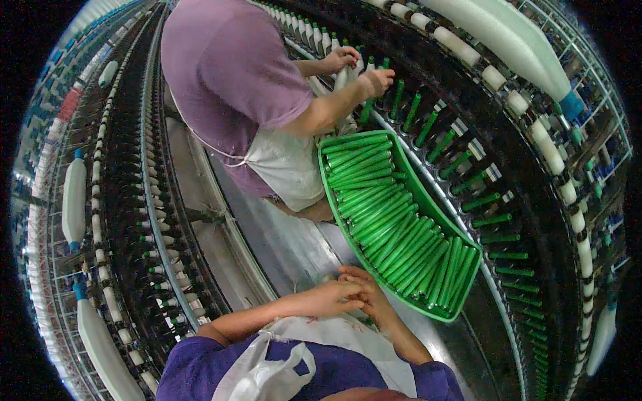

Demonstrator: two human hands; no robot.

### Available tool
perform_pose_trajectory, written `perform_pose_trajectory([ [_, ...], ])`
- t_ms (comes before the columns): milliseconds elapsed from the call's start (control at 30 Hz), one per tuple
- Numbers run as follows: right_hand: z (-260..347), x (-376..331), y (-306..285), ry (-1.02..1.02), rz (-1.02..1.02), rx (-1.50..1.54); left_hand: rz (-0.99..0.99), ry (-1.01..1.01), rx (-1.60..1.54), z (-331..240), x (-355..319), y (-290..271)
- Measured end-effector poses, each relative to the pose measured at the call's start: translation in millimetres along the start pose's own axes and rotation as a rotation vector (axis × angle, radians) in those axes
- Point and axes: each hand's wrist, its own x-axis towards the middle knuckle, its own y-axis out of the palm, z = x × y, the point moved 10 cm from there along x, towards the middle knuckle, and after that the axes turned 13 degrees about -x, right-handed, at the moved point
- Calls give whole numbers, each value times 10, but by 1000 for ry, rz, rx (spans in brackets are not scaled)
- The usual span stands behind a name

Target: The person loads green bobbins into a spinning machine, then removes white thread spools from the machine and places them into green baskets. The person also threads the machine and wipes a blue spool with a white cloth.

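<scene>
Green tubes [394, 220] fill the tray [468, 281] beside us; our left hand [334, 297] and right hand [366, 294] sit clasped together, can't tell what's held.

one green tray [468, 284], two people, four hands

At centre, a bright green plastic tray [468, 248] holds rows of plain green bobbin tubes [394, 227]. More green tubes [491, 219] stand on the dark spinning frame toward three o'clock. At twelve o'clock, a co-worker wears a mauve shirt [227, 67] and pale grey apron [287, 167]. At six o'clock: deep purple sleeves [194, 367], white apron [348, 341]. White roving bobbins [73, 200] with blue tips hang at nine o'clock.
</scene>
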Motion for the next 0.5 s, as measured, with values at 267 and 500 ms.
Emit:
perform_pose_trajectory([
  [267,523,-9,-96,40,39,-48,21,-116,178,96,438,147],
  [500,590,-93,-290,97,-9,-21,-22,-21,39,-193,679,181],
])
